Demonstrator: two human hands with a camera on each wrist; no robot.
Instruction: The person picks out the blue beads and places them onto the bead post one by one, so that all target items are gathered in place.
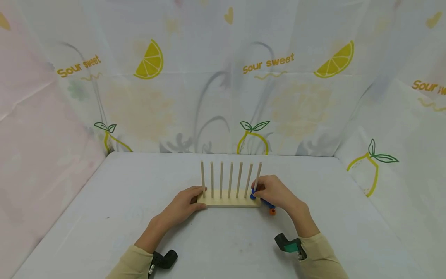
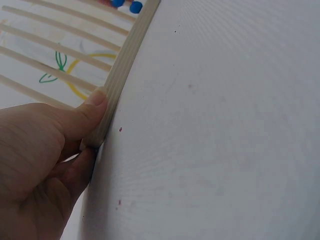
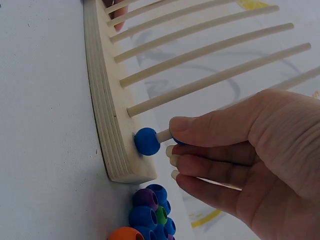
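A pale wooden peg board (image 1: 230, 202) stands on the white table, with several upright pegs (image 1: 221, 180) in a row along its base. My left hand (image 1: 182, 202) grips the board's left end, thumb on top near the front edge and fingers around the end. At the rightmost peg, my right hand (image 1: 277, 192) pinches a blue bead (image 3: 177, 140) that is threaded on the peg and mostly hidden by the thumb. Below it on that peg, a second blue bead (image 3: 147, 141) sits down at the base. The other pegs carry no beads.
Loose beads (image 3: 143, 217), blue, purple and green, lie in a cluster just off the board's right end, along with an orange bead (image 1: 272, 212). Patterned cloth (image 1: 195, 97) hangs behind the table. Dark wrist cameras (image 1: 165, 259) sit at both sleeves.
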